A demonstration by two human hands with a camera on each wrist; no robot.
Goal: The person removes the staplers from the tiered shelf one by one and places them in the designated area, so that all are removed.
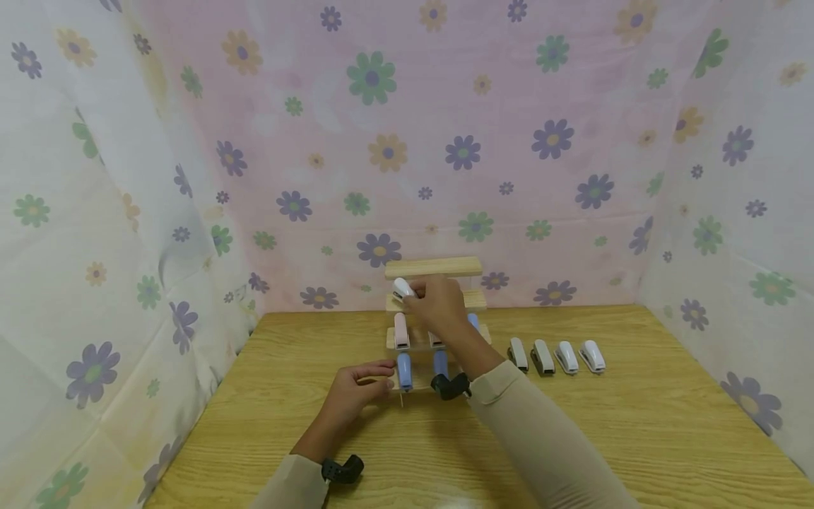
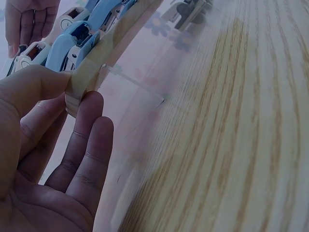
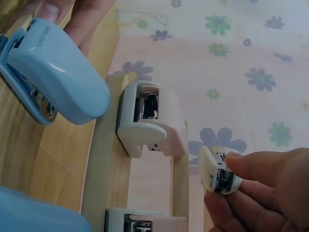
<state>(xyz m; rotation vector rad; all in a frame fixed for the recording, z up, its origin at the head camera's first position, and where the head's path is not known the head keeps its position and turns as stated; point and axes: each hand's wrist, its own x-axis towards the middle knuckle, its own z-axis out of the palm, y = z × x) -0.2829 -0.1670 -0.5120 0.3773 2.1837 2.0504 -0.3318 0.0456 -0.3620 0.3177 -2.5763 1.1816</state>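
Note:
Pinched in my right hand [image 1: 439, 302] is a small white stapler [image 1: 402, 288], held at the left end of the third tier of a stepped wooden rack [image 1: 434, 268]. Its metal inside shows between thumb and fingers in the right wrist view. My left hand [image 1: 357, 387] grips the left end of the lowest wooden slat [image 2: 79, 89], thumb above and fingers below. Blue staplers [image 1: 404, 372] stand on that lowest tier. On the tier above, a pink stapler [image 1: 400, 329] is at the left and a blue one [image 1: 473, 322] at the right, partly hidden by my right arm.
To the right of the rack, a row of staplers lies on the wooden table [image 1: 636, 424]: two greyish ones with dark bases [image 1: 542, 356] and two white ones [image 1: 592, 355]. Flowered cloth [image 1: 420, 106] hangs behind and at both sides.

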